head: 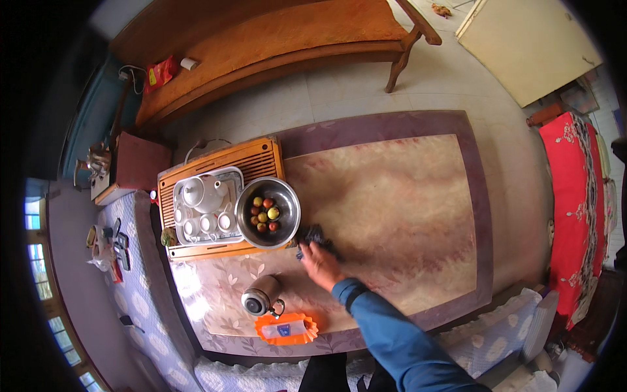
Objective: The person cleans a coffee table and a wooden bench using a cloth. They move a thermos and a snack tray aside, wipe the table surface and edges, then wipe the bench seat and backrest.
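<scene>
My right hand [321,264], in a blue sleeve, presses a dark cloth [317,239] on the patterned tabletop [392,196]. Just left of the cloth stands a steel bowl [292,210] holding several small red and green fruits [273,213]. Beside the bowl, a white tray [235,176] with a white teapot [192,191] and several white cups [208,223] rests on a slatted wooden tea tray [259,159]. Nearer to me are a metal flask [264,291] with a handle and an orange scalloped dish [286,340] holding a clear wrapped item. My left hand is out of view.
A wooden bench [294,29] stands beyond the table. Padded seats [152,294] line the left and near sides. A metal kettle [98,159] stands at the far left. At the right are a cream cabinet [524,44] and a red cloth-covered piece [568,196].
</scene>
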Demonstrator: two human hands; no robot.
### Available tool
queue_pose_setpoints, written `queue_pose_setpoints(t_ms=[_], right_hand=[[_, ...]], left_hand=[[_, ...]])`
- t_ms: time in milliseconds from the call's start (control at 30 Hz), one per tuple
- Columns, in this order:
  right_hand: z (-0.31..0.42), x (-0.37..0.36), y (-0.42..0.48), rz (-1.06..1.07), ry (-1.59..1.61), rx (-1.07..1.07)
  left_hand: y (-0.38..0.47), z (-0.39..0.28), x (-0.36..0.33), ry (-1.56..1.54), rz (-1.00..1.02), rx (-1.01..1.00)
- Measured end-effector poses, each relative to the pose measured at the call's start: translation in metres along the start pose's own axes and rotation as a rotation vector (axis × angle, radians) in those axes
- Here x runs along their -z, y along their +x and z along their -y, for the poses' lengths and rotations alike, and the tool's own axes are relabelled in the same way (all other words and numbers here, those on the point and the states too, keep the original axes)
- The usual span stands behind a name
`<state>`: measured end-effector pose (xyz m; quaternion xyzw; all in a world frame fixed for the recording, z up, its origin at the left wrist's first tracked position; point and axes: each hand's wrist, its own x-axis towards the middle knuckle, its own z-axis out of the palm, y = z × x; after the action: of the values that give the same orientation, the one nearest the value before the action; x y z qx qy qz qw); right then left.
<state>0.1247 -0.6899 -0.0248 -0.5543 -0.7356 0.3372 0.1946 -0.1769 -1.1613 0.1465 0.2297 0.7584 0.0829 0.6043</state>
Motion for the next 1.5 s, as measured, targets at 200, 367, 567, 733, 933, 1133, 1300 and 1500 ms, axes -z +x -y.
queue_pose_setpoints(t_ms=[200, 367, 567, 733, 933, 1133, 1300, 1500], right_hand=[[0.011, -0.01, -0.028, -0.067, -0.137, -0.087], [-0.044, 0.043, -0.067, -0.163, -0.137, -0.156], [-0.155, 0.141, -0.119, -0.413, -0.255, -0.419], [-0.275, 0.212, -0.18, -0.656, -0.451, -0.593], [-0.39, 0.281, -0.275, -0.693, -0.335, -0.826], [-0.388, 0.31, -0.207, -0.855, 0.175, -1.131], [-0.346, 0.295, -0.053, -0.572, 0.428, -0.824], [-0.267, 0.181, 0.089, -0.299, 0.132, -0.518]], left_hand=[[-0.008, -0.036, 0.016, 0.08, -0.014, 0.014], [-0.001, -0.061, 0.007, 0.068, 0.008, 0.017], [0.014, -0.061, -0.035, 0.178, 0.109, 0.031], [0.014, -0.071, -0.074, 0.225, 0.154, -0.038], [0.011, -0.12, -0.129, 0.349, 0.109, -0.045], [0.031, -0.152, -0.141, 0.402, 0.065, -0.163], [0.031, -0.162, -0.122, 0.241, 0.045, -0.133], [0.019, -0.108, -0.079, 0.255, 0.016, 0.045]])
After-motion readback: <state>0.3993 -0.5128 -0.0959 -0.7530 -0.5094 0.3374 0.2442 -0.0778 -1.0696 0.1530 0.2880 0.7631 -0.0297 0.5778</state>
